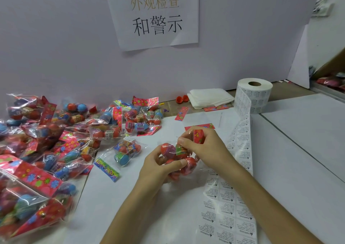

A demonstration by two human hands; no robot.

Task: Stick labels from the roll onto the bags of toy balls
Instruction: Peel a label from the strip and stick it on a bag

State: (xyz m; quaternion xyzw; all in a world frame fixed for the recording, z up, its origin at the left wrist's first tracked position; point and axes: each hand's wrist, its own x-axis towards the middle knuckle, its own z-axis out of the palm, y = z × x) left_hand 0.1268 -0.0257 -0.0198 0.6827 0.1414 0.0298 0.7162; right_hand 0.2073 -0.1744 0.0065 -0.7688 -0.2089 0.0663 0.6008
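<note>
Your left hand [158, 166] curls round a bag of toy balls [168, 149] from below; your right hand [204, 146] pinches its red header card [198, 136] from above; the label strip [240, 150] lies on the tabletop [298, 169] just right of that hand, the roll [253, 94] beyond it; more bags [56, 141] heap left of your left hand.

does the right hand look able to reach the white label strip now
Probably, once it lets go: the right hand pinches the clear bag of red toy balls, but the white label strip lies bare right beside it.
</note>
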